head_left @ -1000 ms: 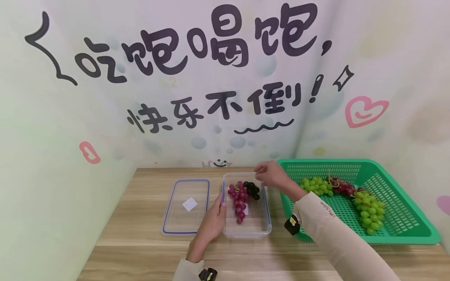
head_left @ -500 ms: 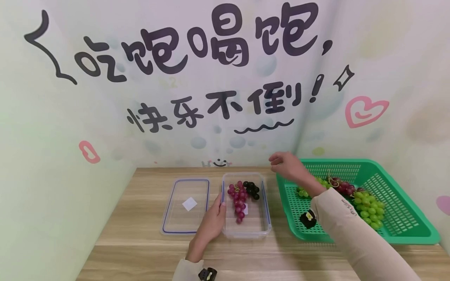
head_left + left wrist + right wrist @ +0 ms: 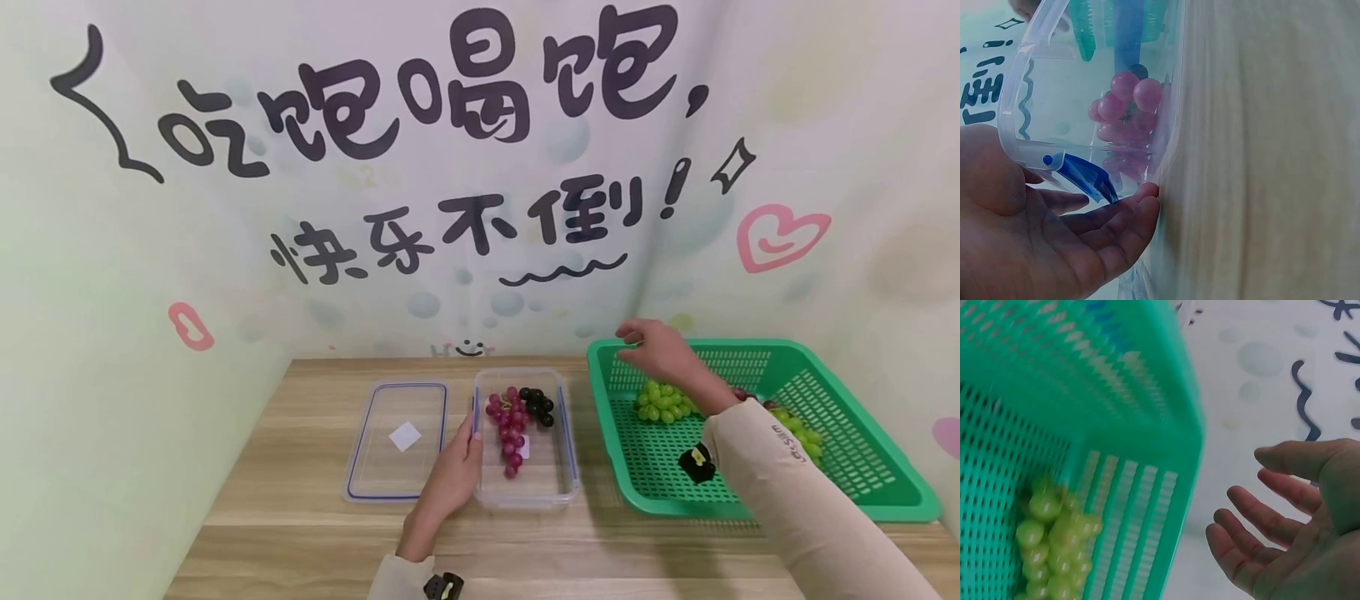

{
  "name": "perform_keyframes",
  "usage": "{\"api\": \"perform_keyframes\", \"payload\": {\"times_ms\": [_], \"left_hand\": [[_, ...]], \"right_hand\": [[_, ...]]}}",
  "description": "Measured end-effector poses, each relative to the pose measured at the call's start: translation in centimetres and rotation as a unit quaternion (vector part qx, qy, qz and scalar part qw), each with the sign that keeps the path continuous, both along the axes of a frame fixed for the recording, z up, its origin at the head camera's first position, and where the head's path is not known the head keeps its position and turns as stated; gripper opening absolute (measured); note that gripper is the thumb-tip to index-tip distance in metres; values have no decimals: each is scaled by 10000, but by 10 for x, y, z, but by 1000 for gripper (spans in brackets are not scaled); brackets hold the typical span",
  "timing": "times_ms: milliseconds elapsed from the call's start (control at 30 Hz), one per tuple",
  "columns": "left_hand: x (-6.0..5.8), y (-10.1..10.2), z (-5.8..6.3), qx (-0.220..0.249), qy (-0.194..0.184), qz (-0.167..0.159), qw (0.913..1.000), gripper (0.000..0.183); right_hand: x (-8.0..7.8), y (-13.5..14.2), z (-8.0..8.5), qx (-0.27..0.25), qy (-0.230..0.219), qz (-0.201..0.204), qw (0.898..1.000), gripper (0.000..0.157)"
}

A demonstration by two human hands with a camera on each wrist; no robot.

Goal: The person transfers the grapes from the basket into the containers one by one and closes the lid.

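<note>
My left hand (image 3: 453,471) holds the left side of a clear plastic food container (image 3: 551,483), thumb near its rim. In the left wrist view, the fingers (image 3: 1125,231) bend in against the container's lower wall, beside a blue latch (image 3: 1085,177). Inside the container lie a bunch of pinkish-red grapes (image 3: 512,425) and a small bunch of black grapes (image 3: 537,405). My right hand (image 3: 660,350) hovers over the back left of a green basket (image 3: 645,500), fingers loosely bent around nothing. Below it is a bunch of green grapes (image 3: 663,403); another green bunch (image 3: 802,433) is mostly hidden by the sleeve.
The container's lid (image 3: 397,479), edged with a blue seal and bearing a white label, lies flat on the wooden table (image 3: 270,467) left of the container. A printed wall covering (image 3: 420,250) rises behind the table. Dark red grapes (image 3: 741,392) show partly behind the right arm.
My right hand has moved from the container's back right corner rightward to above the basket. My left hand and the container have stayed put.
</note>
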State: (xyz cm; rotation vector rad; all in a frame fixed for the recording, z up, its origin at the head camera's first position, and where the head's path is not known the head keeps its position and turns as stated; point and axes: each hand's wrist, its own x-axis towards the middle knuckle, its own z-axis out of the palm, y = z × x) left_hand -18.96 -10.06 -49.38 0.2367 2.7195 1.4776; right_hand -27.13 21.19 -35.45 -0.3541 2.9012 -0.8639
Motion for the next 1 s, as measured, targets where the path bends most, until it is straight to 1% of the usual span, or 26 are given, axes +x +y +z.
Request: {"api": "perform_keyframes", "payload": {"times_ms": [233, 333, 433, 500, 733, 933, 1000], "left_hand": [[0, 0, -1, -27, 25, 29, 10000, 51], [-1, 0, -2, -11, 16, 16, 10000, 51], [-1, 0, -2, -5, 4, 7, 10000, 51], [-1, 0, -2, 4, -3, 8, 10000, 51], [-1, 0, -3, -12, 53, 15, 10000, 51], [-1, 0, -3, 0, 36, 25, 10000, 51], [-1, 0, -3, 40, -4, 21, 10000, 52]], "right_hand": [[-5, 24, -10, 550, 182, 539, 9969, 42], [-5, 32, -12, 654, 115, 762, 9949, 44], [-4, 39, -13, 739, -58, 919, 9930, 47], [-3, 43, -14, 809, -207, 969, 9918, 49], [-8, 57, -27, 1102, -486, 1145, 9861, 51], [-6, 62, -34, 1016, -926, 1052, 9849, 56], [-6, 64, -37, 975, -1001, 1088, 9842, 57]]}}
